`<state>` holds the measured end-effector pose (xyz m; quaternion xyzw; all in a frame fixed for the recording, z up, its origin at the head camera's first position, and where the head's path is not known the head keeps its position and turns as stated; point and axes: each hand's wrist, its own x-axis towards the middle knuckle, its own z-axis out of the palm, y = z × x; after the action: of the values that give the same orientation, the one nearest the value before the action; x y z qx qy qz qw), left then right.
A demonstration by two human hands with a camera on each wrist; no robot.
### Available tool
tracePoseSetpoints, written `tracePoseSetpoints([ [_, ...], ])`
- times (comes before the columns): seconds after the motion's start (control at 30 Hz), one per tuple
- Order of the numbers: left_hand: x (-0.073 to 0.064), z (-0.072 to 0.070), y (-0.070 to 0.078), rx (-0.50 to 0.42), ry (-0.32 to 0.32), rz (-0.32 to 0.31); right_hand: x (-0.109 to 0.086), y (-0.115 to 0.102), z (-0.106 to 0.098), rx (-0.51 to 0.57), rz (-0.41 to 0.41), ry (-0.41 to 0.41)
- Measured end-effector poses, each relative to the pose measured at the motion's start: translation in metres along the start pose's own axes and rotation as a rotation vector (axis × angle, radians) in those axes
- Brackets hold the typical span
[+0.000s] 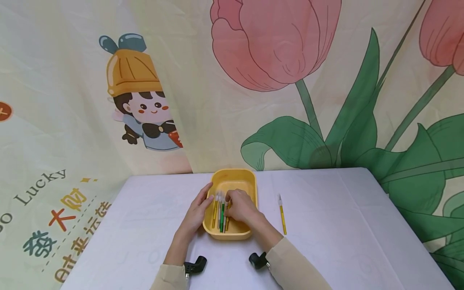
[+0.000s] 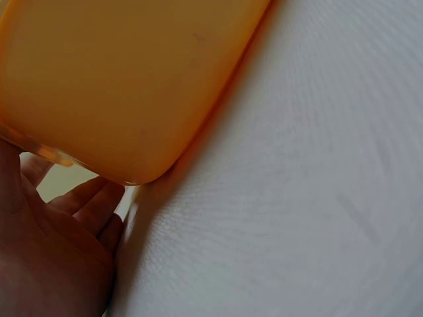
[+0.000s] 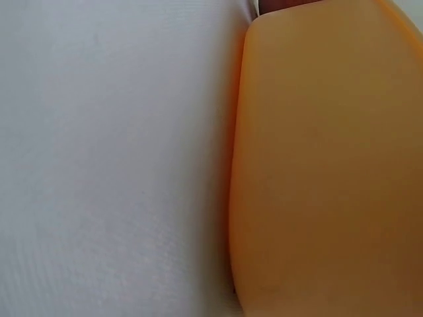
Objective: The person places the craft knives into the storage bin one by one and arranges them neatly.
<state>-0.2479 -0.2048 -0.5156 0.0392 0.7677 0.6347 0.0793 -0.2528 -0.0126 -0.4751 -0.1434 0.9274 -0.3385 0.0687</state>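
A yellow plastic tray (image 1: 237,174) stands on the table. My left hand (image 1: 195,211) holds its left side, thumb over the rim and fingers along the outside; the left wrist view shows that hand (image 2: 63,247) against the tray's outer wall. Inside, several slim pen-like tools (image 1: 222,217) with yellow, green and silvery barrels and pale, clear-looking tips lie side by side along the left. My right hand (image 1: 241,206) reaches into the tray, fingers curled down around one of these; its fingertips are partly hidden. The right wrist view shows mostly the tray's outer wall (image 3: 330,165).
Right of the tray, a single yellow pen-like tool (image 1: 282,217) lies on the white-covered table (image 1: 326,241), its pale tip pointing away from me. Behind the table hangs a printed cloth (image 1: 203,100) with tulips and a cartoon figure.
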Motion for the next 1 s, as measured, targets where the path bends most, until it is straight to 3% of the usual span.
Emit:
tracePoseSetpoints([
  [0.23,0.000,0.000,0.000,0.012,0.010,-0.005,-0.005,-0.003,-0.007,0.023,-0.018,0.014],
  [0.57,0.001,0.000,0.000,0.014,0.018,-0.013,-0.018,0.000,-0.028,0.186,-0.040,0.074],
  [1.0,0.002,0.001,-0.001,0.021,0.021,-0.007,-0.036,0.014,-0.040,0.303,-0.100,0.151],
])
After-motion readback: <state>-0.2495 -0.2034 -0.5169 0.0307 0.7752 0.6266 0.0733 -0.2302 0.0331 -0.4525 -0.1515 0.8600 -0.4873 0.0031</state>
